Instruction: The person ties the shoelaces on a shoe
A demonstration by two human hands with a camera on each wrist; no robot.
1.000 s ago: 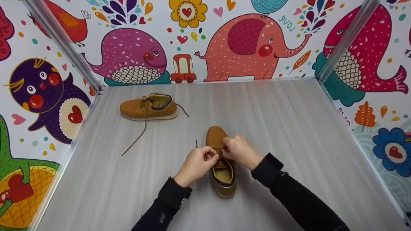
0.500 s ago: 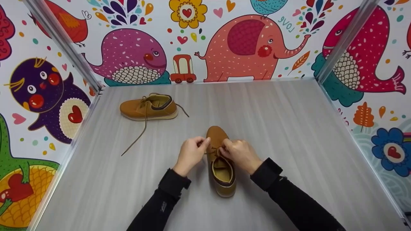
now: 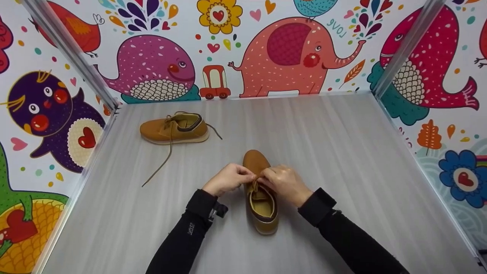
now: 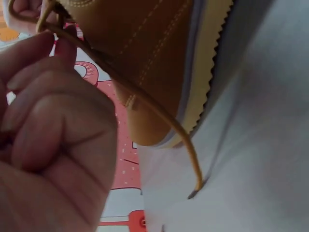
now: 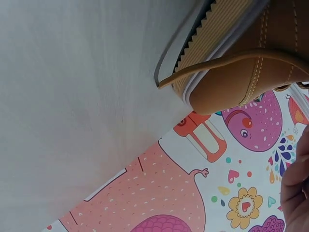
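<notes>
A tan lace-up shoe (image 3: 261,195) stands upright on the floor, toe pointing away from me. My left hand (image 3: 229,179) pinches its shoelace between thumb and fingertips at the lacing. From the other side my right hand (image 3: 286,183) grips the lace there too, its fingertips partly hidden behind the knuckles. In the left wrist view a loop of brown shoelace (image 4: 145,95) is at the fingers, and one lace end hangs down the shoe's side to the floor. Another lace end (image 5: 227,61) trails over the opposite side in the right wrist view.
A second tan shoe (image 3: 158,131) lies farther back on the left, toe to the left, its laces loose on the grey floor (image 3: 323,133). Walls printed with cartoon animals, with metal corner posts (image 3: 405,49), enclose the floor on three sides.
My left hand has moved from the lacing out to the shoe's left side, then back in to meet the right hand's fingers at the lace. The right hand has barely moved.
</notes>
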